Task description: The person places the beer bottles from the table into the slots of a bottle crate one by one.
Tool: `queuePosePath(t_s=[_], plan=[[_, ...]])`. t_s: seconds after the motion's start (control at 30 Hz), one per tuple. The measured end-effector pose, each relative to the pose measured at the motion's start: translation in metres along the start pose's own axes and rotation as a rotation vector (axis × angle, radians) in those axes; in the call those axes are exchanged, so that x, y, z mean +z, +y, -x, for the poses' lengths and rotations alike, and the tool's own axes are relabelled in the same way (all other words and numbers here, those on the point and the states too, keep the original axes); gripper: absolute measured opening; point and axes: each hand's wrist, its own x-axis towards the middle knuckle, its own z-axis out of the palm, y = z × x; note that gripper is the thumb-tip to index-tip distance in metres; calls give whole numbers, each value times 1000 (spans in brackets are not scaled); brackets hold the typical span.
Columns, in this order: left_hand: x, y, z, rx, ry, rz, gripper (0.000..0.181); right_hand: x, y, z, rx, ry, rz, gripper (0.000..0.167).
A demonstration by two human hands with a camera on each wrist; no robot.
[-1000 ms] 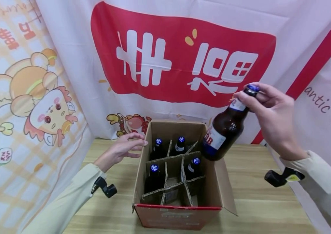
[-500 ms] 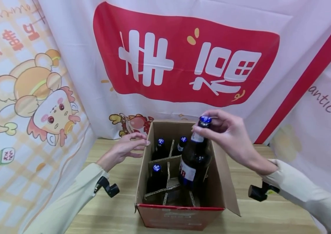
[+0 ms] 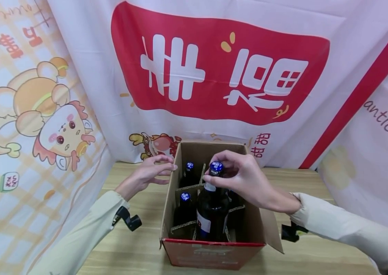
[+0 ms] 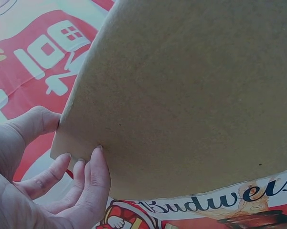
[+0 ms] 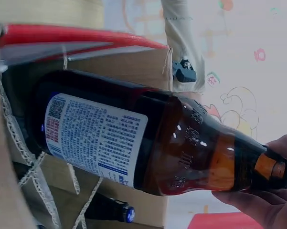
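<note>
My right hand (image 3: 240, 175) holds a brown beer bottle (image 3: 213, 208) by its neck, just below the blue cap. The bottle is upright, its lower part inside a divided cardboard box (image 3: 214, 255). In the right wrist view, the bottle's white back label (image 5: 98, 138) faces the camera, and cardboard dividers (image 5: 16, 126) lie close to its base. At the box's upper left edge, my left hand (image 3: 149, 173) has its thumb and fingertips around the corner of a brown flap (image 4: 181, 95). Whether the bottle's base touches the box floor is hidden.
Other blue-capped bottles, one at the back left (image 3: 189, 172) and one at the middle left (image 3: 185, 204), stand in compartments. A side flap (image 3: 272, 229) sticks out on the right. The wooden tabletop (image 3: 307, 214) lies before a printed cloth backdrop (image 3: 128, 76).
My right hand has brought the bottle left and down from beyond the box's right side into a front compartment area. My left hand has stayed at the box edge.
</note>
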Motion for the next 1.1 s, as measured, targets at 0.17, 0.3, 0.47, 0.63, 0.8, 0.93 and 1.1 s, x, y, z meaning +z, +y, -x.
queuePosePath(t_s=[0.17,0.3,0.47,0.63,0.8,0.93,1.1], plan=[[0,1,0,-1,4,-3,39,0,-3,1,-20,-52,28,33],[1,2,0,-8,13,-1,39,4,0,5,-26,-123,113,27],[1,2,0,-13,10,0,41,12,6,7,5,-236,159,25],[1,2,0,-17,12,2,41,15,5,0,19,-360,170,21],[1,2,0,-14,16,3,39,19,4,-9,74,-498,155,17],[2,2,1,-15,18,5,38,24,5,-12,89,-581,172,17],[2,2,2,-19,20,-1,40,30,4,-15,87,-673,249,21]])
